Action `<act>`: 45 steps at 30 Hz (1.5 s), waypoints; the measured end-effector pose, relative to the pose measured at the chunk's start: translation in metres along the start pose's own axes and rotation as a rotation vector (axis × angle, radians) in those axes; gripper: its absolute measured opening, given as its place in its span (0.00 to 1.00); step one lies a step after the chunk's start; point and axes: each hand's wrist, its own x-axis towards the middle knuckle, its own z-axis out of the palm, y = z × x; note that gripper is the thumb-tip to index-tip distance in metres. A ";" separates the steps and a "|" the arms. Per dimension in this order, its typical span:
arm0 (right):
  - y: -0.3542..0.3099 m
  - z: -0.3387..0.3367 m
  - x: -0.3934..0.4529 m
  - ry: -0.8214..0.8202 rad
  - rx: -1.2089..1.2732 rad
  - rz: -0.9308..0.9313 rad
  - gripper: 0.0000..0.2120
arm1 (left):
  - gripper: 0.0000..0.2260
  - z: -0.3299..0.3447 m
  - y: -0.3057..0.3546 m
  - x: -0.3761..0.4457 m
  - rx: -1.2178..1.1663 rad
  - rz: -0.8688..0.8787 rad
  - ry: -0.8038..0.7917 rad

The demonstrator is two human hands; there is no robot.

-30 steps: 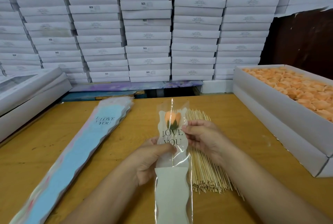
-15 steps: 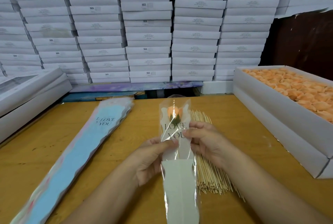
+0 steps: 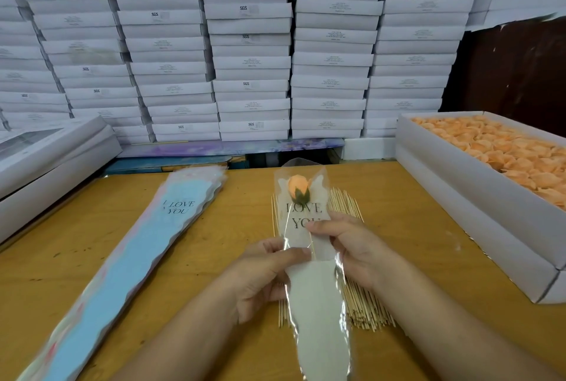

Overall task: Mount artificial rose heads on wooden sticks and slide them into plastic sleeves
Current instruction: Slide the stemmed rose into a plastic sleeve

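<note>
One sleeved rose, two hands

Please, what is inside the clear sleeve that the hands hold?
Inside the sleeve are an orange rose head, a thin stick below it, and a white "LOVE YOU" card. The card covers the stick's lower part.

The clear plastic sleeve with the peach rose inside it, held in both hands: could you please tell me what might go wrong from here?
1. The clear plastic sleeve is thin and glossy; the left hand and right hand pinch only its middle, so it could slip or crease.
2. The peach rose head sits on a thin wooden stick; a hard grip might tilt it or work it loose.
3. The sleeve's lower end hangs over the loose pile of wooden sticks and could scatter them.
</note>
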 end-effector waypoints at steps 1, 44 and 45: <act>-0.001 -0.001 0.001 0.039 0.023 -0.016 0.13 | 0.16 0.000 0.000 -0.001 0.027 -0.028 -0.041; -0.002 -0.014 0.009 0.128 -0.151 -0.099 0.13 | 0.12 0.001 -0.007 0.002 0.061 -0.036 -0.091; -0.003 -0.014 0.009 0.128 -0.149 -0.096 0.14 | 0.11 0.000 -0.007 0.002 0.058 -0.030 -0.082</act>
